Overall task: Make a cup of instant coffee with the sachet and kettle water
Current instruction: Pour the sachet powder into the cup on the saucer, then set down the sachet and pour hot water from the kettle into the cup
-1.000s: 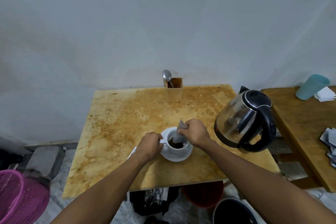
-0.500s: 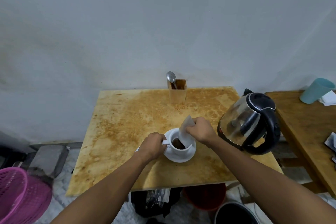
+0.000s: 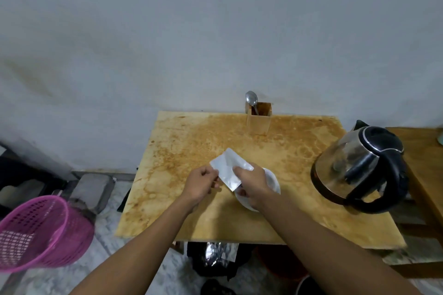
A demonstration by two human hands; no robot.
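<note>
Now both hands (image 3: pixel 227 182) grip sachet (image 3: pixel 229 167), lifted off cup.

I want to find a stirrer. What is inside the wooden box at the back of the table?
A metal spoon stands in the wooden box, bowl end up above the rim. The box wall hides its handle and anything else inside.

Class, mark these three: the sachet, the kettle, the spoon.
sachet (image 3: pixel 226 167), head view, on its silver face.
kettle (image 3: pixel 347 165), head view, on its steel body.
spoon (image 3: pixel 251 97), head view, on its bowl.
</note>
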